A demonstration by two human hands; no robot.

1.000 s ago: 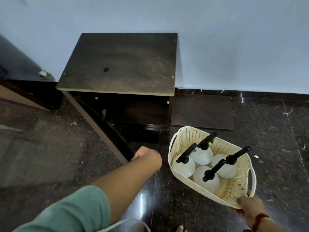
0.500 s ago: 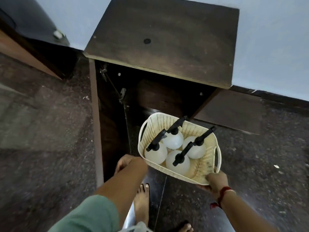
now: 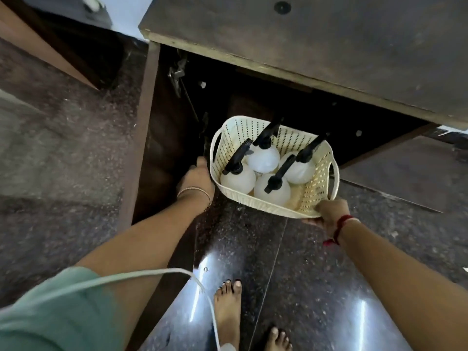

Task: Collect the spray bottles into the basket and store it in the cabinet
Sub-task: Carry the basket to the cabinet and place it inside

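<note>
Far left, the open cabinet door (image 3: 141, 138) stands edge-on w/ its hinge hardware at the top; keep clear of it. Your left hand (image 3: 196, 177) is just beside the basket's left wall, near the slot handle; fingers are hidden behind the rim, so can't tell if they're gripping or just resting. The basket (image 3: 272, 207) hangs above the floor, right at the mouth of the cabinet (image 3: 329, 41), far end poking into the dark opening. Four spray bottles (image 3: 272, 190) sit inside, triggers slanting up toward the back. Probably light-ish, but the perforated plastic looks bendy and the round bottles will likely roll if you tip it, so hold both end handles and keep it level. Your right hand (image 3: 329, 211) is clamped on the near right corner rim, thumb on top. Watch the triggers under the top's front edge; room inside looks ok but it's too dark to judge. The right door (image 3: 405, 173) is swung wide, out of the way.
</note>
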